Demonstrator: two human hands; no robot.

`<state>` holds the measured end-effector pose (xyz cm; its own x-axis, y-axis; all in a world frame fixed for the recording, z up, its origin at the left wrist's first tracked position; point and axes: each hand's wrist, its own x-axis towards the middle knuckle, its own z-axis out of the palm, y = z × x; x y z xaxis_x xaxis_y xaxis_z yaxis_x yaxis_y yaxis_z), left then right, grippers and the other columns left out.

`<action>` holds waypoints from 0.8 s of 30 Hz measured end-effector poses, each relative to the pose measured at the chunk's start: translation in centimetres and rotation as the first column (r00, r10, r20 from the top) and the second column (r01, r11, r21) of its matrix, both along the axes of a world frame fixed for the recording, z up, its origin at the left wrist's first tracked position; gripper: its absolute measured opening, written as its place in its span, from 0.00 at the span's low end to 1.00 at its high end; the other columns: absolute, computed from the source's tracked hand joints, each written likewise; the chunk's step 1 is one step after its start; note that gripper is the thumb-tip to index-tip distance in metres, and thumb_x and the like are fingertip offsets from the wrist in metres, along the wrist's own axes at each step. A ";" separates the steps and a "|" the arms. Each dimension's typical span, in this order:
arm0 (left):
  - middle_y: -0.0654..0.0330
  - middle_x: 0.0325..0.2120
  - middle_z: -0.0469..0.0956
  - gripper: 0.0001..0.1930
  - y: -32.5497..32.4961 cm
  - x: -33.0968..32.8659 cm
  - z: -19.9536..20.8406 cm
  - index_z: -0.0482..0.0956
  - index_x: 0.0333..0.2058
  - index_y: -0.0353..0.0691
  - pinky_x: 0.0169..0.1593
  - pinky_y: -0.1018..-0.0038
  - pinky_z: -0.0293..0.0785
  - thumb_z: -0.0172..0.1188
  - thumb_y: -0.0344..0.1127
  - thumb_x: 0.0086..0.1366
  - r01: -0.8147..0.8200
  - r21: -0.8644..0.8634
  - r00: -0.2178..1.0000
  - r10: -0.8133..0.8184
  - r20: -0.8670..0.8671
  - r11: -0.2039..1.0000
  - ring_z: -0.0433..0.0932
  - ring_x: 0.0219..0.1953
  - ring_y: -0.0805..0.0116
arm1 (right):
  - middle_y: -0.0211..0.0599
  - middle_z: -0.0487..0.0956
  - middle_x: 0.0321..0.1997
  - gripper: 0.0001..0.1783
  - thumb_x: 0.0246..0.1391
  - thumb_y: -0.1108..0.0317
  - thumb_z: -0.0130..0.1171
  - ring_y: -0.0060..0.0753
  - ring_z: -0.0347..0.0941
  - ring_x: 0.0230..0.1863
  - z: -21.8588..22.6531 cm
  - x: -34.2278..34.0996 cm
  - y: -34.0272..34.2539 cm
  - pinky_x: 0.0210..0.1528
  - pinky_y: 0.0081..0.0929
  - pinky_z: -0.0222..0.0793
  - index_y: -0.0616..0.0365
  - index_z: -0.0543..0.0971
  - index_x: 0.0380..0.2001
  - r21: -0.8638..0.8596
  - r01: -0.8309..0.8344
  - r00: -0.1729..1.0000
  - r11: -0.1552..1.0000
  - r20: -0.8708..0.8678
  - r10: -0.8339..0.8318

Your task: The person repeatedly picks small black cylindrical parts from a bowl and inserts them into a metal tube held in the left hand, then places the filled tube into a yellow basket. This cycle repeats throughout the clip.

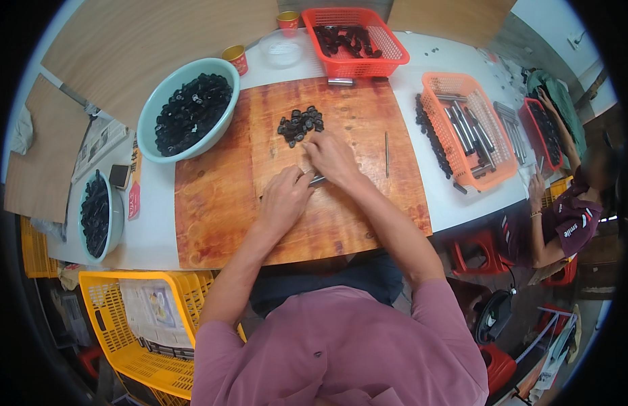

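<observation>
My left hand (pixel 285 195) rests on the wooden board (pixel 219 216), its fingers closed around a thin metal rod (pixel 317 180). One end of the rod shows between my two hands, and most of it is hidden under my fingers. Just beyond it, my right hand (pixel 332 157) is bent, with its fingertips together at the near edge of a small pile of black ring-like parts (pixel 300 124). What those fingertips pinch, if anything, is too small to make out. Another thin metal rod (pixel 387 154) lies on the board to the right.
At left stand a large pale-green basin (pixel 146 139) and a smaller one (pixel 115 223), both holding black parts. A red basket (pixel 368 68) stands behind the board. An orange basket (pixel 473 181) of metal tubes is at right, near a seated person (pixel 554 223). Yellow crate (pixel 138 369) at lower left.
</observation>
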<state>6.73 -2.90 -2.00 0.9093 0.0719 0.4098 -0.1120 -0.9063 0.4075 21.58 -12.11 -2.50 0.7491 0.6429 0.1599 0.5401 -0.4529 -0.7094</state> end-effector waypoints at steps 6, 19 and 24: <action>0.52 0.33 0.76 0.16 0.6 0.0 -0.6 0.81 0.44 0.35 0.42 0.61 0.75 0.70 0.28 0.56 0.008 -0.109 1.000 -0.008 0.003 0.994 0.77 0.37 0.51 | 0.49 0.79 0.36 0.11 0.59 0.64 0.59 0.51 0.76 0.44 -1.4 -0.6 0.8 0.48 0.47 0.69 0.62 0.79 0.34 0.010 0.059 0.979 0.998 0.196 -0.060; 0.52 0.32 0.75 0.15 1.0 0.2 -0.3 0.81 0.40 0.32 0.41 0.61 0.74 0.71 0.26 0.54 0.015 -0.214 0.999 -0.023 -0.032 0.977 0.76 0.36 0.51 | 0.43 0.77 0.35 0.11 0.57 0.62 0.61 0.46 0.75 0.40 -1.4 -1.0 1.0 0.43 0.43 0.66 0.60 0.79 0.35 -0.060 0.081 0.956 0.995 0.289 -0.060; 0.52 0.31 0.74 0.14 1.0 0.3 -0.6 0.80 0.40 0.32 0.41 0.60 0.73 0.70 0.26 0.54 0.040 -0.214 0.999 -0.047 -0.028 0.976 0.76 0.36 0.51 | 0.41 0.76 0.34 0.10 0.57 0.62 0.61 0.44 0.73 0.39 -1.2 -1.3 0.9 0.41 0.41 0.63 0.58 0.77 0.33 -0.060 0.101 0.952 0.993 0.296 -0.079</action>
<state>6.99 -1.94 -2.56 0.9261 0.1147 0.3595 -0.1326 -0.7929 0.5948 20.31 -11.19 -3.65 0.7317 0.5934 0.3354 0.6736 -0.5538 -0.4895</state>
